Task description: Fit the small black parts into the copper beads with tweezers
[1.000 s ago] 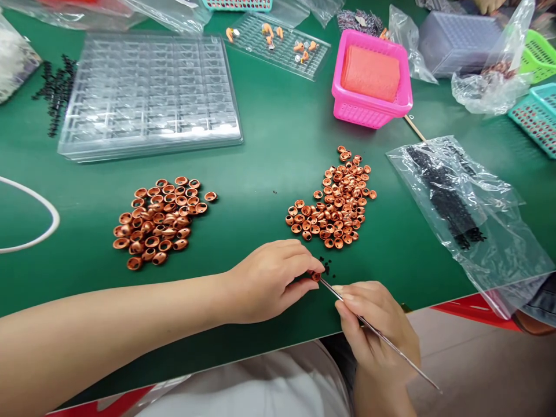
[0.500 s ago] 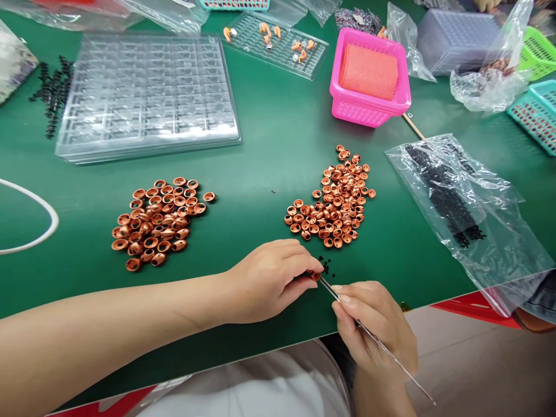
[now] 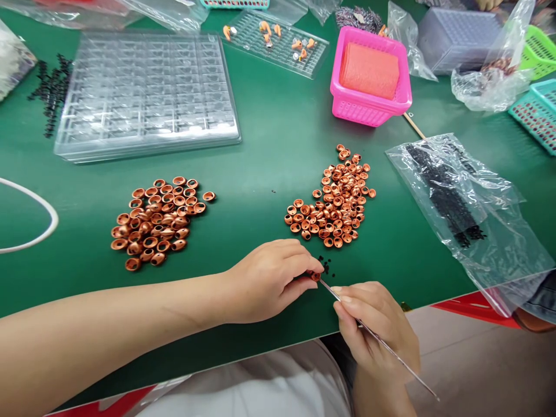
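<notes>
Between thumb and forefinger, my left hand point(image 3: 278, 281) pinches a small copper-coloured hollow shell point(image 3: 315, 276), partly hidden by the fingertips. My right hand point(image 3: 377, 324) is closed around thin metal tweezers point(image 3: 391, 349), held like a pen. Their tip meets the shell's opening; what it grips there is too small to tell. Just beyond the fingertips lie several tiny black bits point(image 3: 326, 266) on the green table point(image 3: 260, 168). A heap of the same copper shells point(image 3: 339, 202) lies behind my hands, and another heap of shells point(image 3: 158, 220) is to the left.
Stacked clear plastic trays point(image 3: 147, 95) stand at the back left beside black strips point(image 3: 52, 95). A pink basket point(image 3: 371, 107) holds a reddish block. On the right lies a clear bag point(image 3: 490, 231) with black strips inside. Farther back, a clear tray point(image 3: 278, 49) carries small orange pieces.
The tweezers' two prongs, visibly apart before, now look pressed together. My right hand has shifted very slightly right; the left keeps its place with the shell.
</notes>
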`<state>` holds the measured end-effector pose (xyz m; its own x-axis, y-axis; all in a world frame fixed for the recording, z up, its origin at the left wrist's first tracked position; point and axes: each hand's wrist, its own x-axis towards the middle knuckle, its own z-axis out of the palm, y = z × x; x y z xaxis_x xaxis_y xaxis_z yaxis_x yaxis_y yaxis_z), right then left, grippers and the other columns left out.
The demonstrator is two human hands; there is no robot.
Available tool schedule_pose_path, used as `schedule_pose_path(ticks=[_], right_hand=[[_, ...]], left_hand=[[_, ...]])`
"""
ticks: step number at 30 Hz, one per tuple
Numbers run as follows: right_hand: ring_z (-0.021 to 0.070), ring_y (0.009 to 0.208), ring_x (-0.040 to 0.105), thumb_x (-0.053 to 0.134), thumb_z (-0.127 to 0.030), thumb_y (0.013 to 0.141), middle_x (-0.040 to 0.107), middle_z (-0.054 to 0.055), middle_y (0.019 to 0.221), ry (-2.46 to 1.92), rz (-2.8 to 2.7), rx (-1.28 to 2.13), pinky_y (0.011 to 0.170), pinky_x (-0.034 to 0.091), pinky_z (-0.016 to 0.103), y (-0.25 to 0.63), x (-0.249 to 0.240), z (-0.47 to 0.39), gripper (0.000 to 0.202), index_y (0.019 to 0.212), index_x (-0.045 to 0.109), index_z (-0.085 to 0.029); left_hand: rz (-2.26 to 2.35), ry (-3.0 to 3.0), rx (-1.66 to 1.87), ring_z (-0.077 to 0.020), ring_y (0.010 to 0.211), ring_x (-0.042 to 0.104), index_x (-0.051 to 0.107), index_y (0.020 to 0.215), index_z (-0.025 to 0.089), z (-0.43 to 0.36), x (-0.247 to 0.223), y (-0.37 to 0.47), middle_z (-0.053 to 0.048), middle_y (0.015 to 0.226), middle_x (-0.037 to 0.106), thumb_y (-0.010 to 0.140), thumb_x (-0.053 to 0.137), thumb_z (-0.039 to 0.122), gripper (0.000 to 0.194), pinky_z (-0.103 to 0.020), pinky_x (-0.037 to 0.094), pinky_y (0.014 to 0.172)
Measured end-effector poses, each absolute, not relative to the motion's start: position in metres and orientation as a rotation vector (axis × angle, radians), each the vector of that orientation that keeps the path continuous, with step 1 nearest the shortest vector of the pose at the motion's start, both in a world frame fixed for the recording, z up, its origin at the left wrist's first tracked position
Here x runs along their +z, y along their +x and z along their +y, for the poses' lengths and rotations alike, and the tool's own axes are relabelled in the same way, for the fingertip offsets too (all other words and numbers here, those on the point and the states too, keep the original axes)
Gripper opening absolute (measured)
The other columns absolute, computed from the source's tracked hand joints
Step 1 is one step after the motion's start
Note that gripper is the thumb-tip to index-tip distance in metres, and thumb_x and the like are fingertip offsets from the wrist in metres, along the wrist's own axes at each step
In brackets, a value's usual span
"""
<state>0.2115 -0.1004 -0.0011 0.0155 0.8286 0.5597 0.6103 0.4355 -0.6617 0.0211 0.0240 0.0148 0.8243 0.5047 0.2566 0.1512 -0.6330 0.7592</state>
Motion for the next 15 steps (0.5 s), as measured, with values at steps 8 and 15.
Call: schedule_pose_path(ticks=[8, 15], right_hand=[[0.0171, 0.086, 0.071, 0.067, 0.003, 0.078, 0.074, 0.006, 0.098, -1.272, -1.693, 0.264, 0.071, 0.057, 0.033, 0.2115, -0.0009, -0.0997, 0.035, 0.107, 0.064, -0.017], [0.0172, 0.086, 0.073, 0.068, -0.001, 0.080, 0.075, 0.004, 0.097, -1.279, -1.672, 0.274, 0.074, 0.062, 0.032, 0.2123, -0.0041, -0.1026, 0.036, 0.110, 0.065, -0.019]], left_hand=[[0.463, 2.274, 0.580, -0.0168, 0.078, 0.060, 0.063, 0.102, 0.012, 0.0241, 0.0137, 0.0221, -0.007, 0.090, 0.070, 0.095, 0.055, 0.014, 0.011, -0.030, 0.050, 0.074], [0.439, 2.425, 0.542, -0.0163, 0.072, 0.055, 0.060, 0.095, 0.011, 0.0195, 0.0166, 0.0227, -0.008, 0.081, 0.065, 0.100, 0.043, 0.014, 0.018, -0.028, 0.049, 0.068]])
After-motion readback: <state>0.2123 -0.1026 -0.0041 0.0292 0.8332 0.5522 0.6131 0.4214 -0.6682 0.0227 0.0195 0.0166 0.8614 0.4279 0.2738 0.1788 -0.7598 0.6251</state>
